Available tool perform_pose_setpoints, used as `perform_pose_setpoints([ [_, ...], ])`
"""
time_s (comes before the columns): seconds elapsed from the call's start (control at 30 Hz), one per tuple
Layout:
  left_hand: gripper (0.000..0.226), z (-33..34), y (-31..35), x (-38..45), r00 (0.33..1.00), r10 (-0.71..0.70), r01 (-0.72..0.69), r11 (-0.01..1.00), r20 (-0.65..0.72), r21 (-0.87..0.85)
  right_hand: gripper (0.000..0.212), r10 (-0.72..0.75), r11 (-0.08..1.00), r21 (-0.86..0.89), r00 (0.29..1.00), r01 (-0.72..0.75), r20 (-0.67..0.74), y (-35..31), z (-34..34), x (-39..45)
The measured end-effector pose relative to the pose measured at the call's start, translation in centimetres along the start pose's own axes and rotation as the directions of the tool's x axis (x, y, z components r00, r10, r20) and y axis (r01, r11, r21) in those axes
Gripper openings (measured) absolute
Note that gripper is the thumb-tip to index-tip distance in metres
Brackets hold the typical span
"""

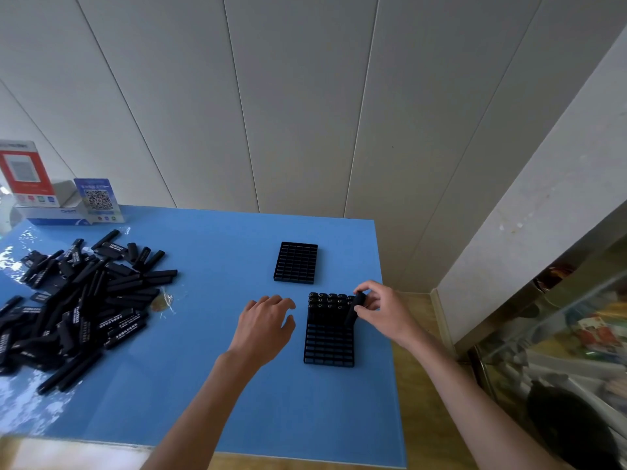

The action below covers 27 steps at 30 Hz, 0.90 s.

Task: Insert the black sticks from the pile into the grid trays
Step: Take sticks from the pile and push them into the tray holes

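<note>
The pile of black sticks (78,307) lies at the left of the frame on the blue table (210,385), well apart from both trays. Near the centre, the left hand (266,325) hovers released, fingers relaxed, just left of the near tray (329,344), whose far rows hold upright sticks; the empty tray (296,262) sits above it. At right, the right hand (381,308) pinches one stick (355,308), tilted, at that tray's upper right corner.

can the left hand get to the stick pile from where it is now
Probably yes. The left hand is open and holds nothing, hovering beside the near grid tray. Between it and the pile of black sticks lies only bare blue table, so nothing blocks a sweep leftward.
</note>
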<state>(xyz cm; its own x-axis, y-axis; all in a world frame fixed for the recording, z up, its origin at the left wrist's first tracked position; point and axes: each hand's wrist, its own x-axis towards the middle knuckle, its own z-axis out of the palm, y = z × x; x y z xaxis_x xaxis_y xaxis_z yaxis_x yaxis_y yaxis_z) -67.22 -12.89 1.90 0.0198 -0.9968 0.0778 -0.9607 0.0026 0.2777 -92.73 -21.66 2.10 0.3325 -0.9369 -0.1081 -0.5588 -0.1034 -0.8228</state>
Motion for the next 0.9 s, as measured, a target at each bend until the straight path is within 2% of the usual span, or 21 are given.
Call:
perform_pose_setpoints([
  [0.1, 0.033, 0.03, -0.05, 0.01, 1.000, -0.002, 0.001, 1.000, 0.007, 0.004, 0.018, -0.006, 0.996, -0.087, 0.999, 0.009, 0.039, 0.44, -0.02, 0.15],
  [0.27, 0.034, 0.01, -0.03, 0.01, 1.000, -0.002, 0.002, 1.000, 0.010, 0.002, 0.030, -0.015, 0.970, -0.241, 1.000, 0.020, 0.022, 0.55, -0.32, 0.07],
  [0.37, 0.033, -0.11, 0.02, 0.12, 1.000, -0.001, 0.001, 1.000, -0.001, -0.007, 0.029, -0.035, 0.965, -0.258, 0.999, 0.033, -0.002, 0.63, -0.37, 0.05],
  [0.53, 0.032, -0.22, 0.08, 0.15, 1.000, -0.013, 0.013, 0.999, -0.016, -0.035, 0.020, -0.020, 0.977, -0.211, 0.999, 0.028, 0.037, 0.70, -0.46, 0.07],
  [0.67, 0.032, -0.20, 0.13, 0.19, 1.000, -0.016, 0.015, 0.999, -0.005, -0.046, 0.003, -0.034, 0.945, -0.320, 0.995, 0.064, 0.097, 0.77, -0.23, 0.42],
  [0.8, 0.032, -0.15, 0.10, 0.11, 1.000, -0.015, 0.016, 0.999, 0.009, -0.049, 0.016, -0.057, 0.896, -0.433, 0.993, 0.096, 0.103, 0.91, 0.04, 0.46],
  [0.9, 0.032, -0.22, 0.21, 0.05, 1.000, -0.014, 0.014, 0.999, 0.012, -0.048, 0.014, -0.077, 0.894, -0.435, 0.993, 0.110, 0.093, 1.01, 0.20, 0.38],
])
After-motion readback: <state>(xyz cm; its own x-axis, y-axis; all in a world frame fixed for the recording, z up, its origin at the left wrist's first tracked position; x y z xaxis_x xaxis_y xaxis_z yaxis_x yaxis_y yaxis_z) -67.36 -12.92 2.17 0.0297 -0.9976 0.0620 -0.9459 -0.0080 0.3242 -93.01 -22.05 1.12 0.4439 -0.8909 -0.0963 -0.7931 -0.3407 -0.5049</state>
